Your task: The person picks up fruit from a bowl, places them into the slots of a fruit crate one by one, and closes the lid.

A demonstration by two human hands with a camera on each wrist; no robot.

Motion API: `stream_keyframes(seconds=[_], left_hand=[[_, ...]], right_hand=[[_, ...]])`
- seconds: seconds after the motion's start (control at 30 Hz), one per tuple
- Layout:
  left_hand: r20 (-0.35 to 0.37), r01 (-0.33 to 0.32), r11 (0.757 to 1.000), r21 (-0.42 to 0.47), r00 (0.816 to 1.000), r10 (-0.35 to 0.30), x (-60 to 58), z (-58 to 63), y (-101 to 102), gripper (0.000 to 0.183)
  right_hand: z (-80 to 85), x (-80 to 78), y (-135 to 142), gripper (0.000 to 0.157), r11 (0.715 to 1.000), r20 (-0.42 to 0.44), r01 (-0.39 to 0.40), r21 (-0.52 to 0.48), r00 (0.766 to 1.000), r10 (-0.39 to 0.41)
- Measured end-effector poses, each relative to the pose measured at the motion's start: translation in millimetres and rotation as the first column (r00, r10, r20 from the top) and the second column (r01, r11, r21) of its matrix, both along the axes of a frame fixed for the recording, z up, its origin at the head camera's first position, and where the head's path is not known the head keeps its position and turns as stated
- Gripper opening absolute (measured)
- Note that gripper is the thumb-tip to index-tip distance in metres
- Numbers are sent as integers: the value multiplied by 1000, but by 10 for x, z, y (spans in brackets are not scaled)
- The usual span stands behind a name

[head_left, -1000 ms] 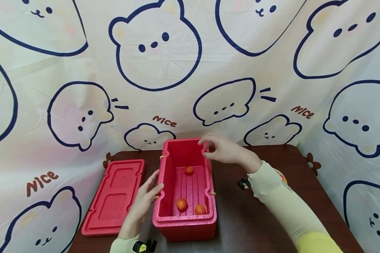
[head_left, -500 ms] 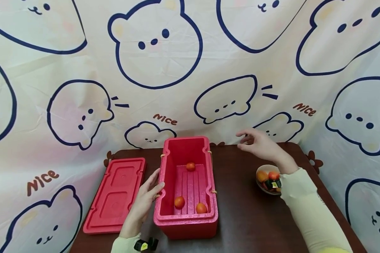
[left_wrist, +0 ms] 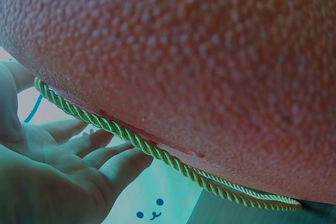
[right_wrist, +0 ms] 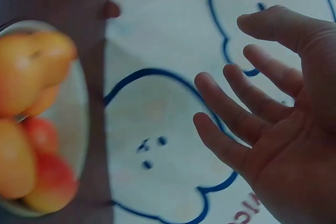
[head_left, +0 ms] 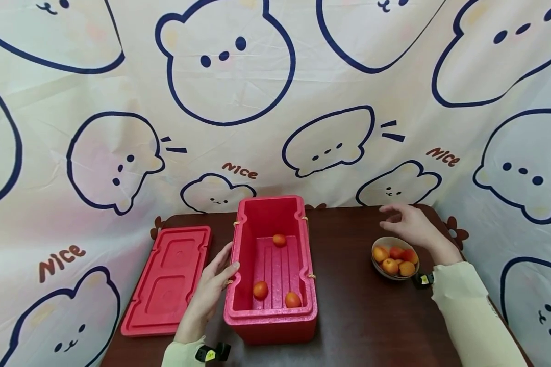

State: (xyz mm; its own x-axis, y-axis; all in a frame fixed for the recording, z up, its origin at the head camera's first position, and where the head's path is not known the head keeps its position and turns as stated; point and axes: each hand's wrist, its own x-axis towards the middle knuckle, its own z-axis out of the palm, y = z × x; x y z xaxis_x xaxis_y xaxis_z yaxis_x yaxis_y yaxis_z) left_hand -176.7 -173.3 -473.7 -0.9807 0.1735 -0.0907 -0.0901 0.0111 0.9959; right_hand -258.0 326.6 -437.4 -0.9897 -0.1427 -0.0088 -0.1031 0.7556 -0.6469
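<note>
A deep red foam box (head_left: 271,334) stands uncovered on the table, with three round orange-red fruits, one (head_left: 279,240) at the far end and two at the near end. My left hand (head_left: 207,290) rests against the box's left side, thumb on the rim. In the left wrist view, its fingers lie outstretched beside a yellow-green twisted cord (left_wrist: 121,131) along the box wall. My right hand (head_left: 410,224) hovers empty beyond a bowl (head_left: 381,271) of yellow, orange and red fruits (head_left: 396,253). Its fingers (right_wrist: 226,106) are spread and slightly bent in the right wrist view.
A red lid (head_left: 167,280) with recessed panels lies flat left of the box. The dark brown table (head_left: 349,316) meets a cloth (head_left: 321,92) printed with cartoon faces at its back and sides.
My right hand has moved right, from the box's far right rim to just beyond the bowl, which its sleeve previously covered. My left hand has stayed against the box.
</note>
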Motion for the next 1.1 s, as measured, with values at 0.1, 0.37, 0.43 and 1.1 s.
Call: stream_keyframes(seconds=[0.1, 0.37, 0.43, 1.1], left_hand=[[3, -1, 1000, -1, 1000, 1, -4, 1, 4, 68], [4, -4, 1000, -3, 1000, 4, -3, -7, 5, 69], [4, -5, 1000, -4, 1000, 5, -3, -7, 4, 69], [5, -10, 1000, 4, 1000, 10, 7, -3, 3, 69]], right_hand=[[-157, 23, 75, 46, 1000, 47, 3, 9, 999, -4], [-493, 102, 122, 43, 996, 149, -74, 53, 987, 65], [-543, 124, 108, 43, 996, 177, -74, 49, 982, 64], [-746, 116, -12, 38, 986, 222, -129, 102, 969, 103]])
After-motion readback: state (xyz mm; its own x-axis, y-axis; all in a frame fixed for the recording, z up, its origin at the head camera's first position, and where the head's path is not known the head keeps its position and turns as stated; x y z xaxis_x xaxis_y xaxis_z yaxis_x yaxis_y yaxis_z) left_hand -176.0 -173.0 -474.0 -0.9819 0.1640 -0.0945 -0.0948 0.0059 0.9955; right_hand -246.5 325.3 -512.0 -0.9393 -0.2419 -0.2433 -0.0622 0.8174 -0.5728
